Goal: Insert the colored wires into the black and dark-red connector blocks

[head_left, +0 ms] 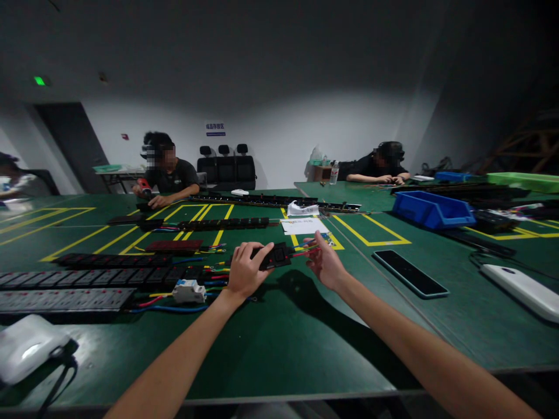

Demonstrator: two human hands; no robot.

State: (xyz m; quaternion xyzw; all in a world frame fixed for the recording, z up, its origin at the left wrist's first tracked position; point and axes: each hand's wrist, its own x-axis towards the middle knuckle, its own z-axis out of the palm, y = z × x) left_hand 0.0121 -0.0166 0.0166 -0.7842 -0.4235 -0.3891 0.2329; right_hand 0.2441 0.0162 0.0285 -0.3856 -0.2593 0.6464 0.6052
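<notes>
My left hand (pixel 250 269) is closed around a black socket module (pixel 278 256), held just above the green table. Thin coloured wires (pixel 301 252), red among them, come out of the module's right end. They run to my right hand (pixel 325 262), whose fingers are curled about them; the exact grip is small and dark. Left of my hands lie several long black power strips (pixel 87 277) in rows, with loose wire ends toward me. Beside the nearest strip, a white circuit breaker (pixel 189 291) sits on red and blue wires.
On the right are a phone (pixel 410 273), a white power bank (pixel 522 291) and a blue bin (pixel 432 209). A white case (pixel 32 349) lies front left. White paper (pixel 304 226) is beyond my hands. Across the table, one person (pixel 170 171) holds a red tool; another person (pixel 379 166) leans over.
</notes>
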